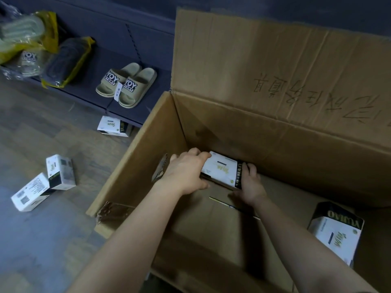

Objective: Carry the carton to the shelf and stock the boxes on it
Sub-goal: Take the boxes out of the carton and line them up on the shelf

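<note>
Grey wood-grain floor (53, 127) runs up to a low dark shelf (101, 58), and a large brown cardboard carton (275, 132) stands open beside it with its far flap raised. Both your arms are down inside the carton. Your left hand (186, 172) curls its fingers (196, 153) over one end of a white rectangular box with a black end panel (220, 169). Your right hand (250, 185) has its fingers (250, 167) wrapped round that black end, so you grip the box between both hands, tilted, low in the carton near its far wall. Nearer you than your right fingers and off to their right, a second white-and-black box (336, 233) stands in the carton's right corner. Well left of your left fingers, two more white boxes (60, 172) lie side by side on the floor. Beyond those fingers another white box (114, 126) sits at the foot of the shelf. Above it on the shelf rests a pair of beige slide sandals (127, 84), and a dark pair in a yellow-edged clear bag (67, 62) lies further left.
</note>
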`<state>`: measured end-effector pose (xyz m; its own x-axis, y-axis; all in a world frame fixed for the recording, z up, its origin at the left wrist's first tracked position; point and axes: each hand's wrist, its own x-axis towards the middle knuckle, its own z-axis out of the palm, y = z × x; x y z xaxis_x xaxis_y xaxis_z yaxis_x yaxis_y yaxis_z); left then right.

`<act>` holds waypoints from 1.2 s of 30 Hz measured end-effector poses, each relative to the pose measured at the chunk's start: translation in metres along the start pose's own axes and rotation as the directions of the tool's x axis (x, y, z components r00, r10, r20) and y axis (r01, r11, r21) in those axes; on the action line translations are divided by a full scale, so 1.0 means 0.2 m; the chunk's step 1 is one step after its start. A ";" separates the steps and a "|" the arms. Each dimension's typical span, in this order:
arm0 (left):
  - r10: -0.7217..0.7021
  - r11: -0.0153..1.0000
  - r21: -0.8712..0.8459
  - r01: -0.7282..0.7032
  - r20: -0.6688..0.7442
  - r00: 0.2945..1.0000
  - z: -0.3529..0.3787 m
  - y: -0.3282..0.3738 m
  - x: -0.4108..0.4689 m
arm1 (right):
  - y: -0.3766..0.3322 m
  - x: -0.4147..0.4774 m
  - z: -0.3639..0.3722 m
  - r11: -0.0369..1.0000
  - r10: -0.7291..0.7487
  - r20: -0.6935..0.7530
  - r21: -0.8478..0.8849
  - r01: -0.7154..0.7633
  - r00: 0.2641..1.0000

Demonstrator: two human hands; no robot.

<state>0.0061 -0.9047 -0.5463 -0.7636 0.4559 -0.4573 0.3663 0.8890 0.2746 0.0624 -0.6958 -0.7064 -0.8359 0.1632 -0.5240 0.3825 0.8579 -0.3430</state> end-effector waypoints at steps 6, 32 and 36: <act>0.005 1.000 -0.010 -0.005 -0.033 0.999 0.01 0.00 0.01 | -0.04 0.03 0.02 0.998 0.047 -0.051 0.040 -0.045 0.998; -0.047 0.989 -0.139 0.051 0.031 0.998 -0.85 0.25 -0.66 | -0.52 -0.97 -1.08 0.992 -0.123 -0.098 -0.003 0.124 0.988; -0.018 0.989 -0.147 0.019 0.009 1.000 -1.11 0.35 -0.80 | -0.67 -1.17 -1.37 0.991 -0.135 -0.135 -0.013 0.135 0.982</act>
<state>0.0352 -0.9254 -0.2662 -0.7651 0.4406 -0.4696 0.2696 0.8815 0.3877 0.1001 -0.7152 -0.3244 -0.9254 0.1100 -0.3626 0.2612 0.8784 -0.4002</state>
